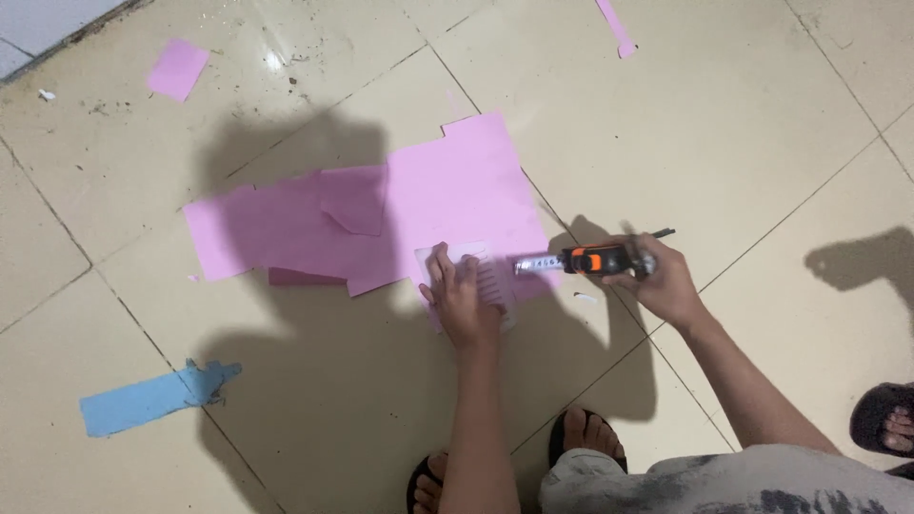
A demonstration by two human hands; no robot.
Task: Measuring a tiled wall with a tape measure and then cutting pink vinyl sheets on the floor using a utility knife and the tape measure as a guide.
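Pink paper sheet [466,190] is lying flat on the tiled floor [743,124], w/ the person crouching over its near edge. Left hand [462,297] is pressing down, fingers spread flat, on a small pale ridged piece [476,255] set on the sheet's corner; right hand [662,276] is gripping an orange-and-black tape measure [602,259], fingers wrapped round its case, blade [538,264] pulled out toward the left hand. Looks like the measuring step; next move prob. needs the blade held straight & the piece kept from sliding. Around: overlapping pink offcuts [286,228] to the left, a pink scrap [177,69] far off, a blue strip [152,397] nearer, another pink sliver [616,29] up top. The person's own shadow is darkening the work area; sandalled feet [586,438] are sitting close below.
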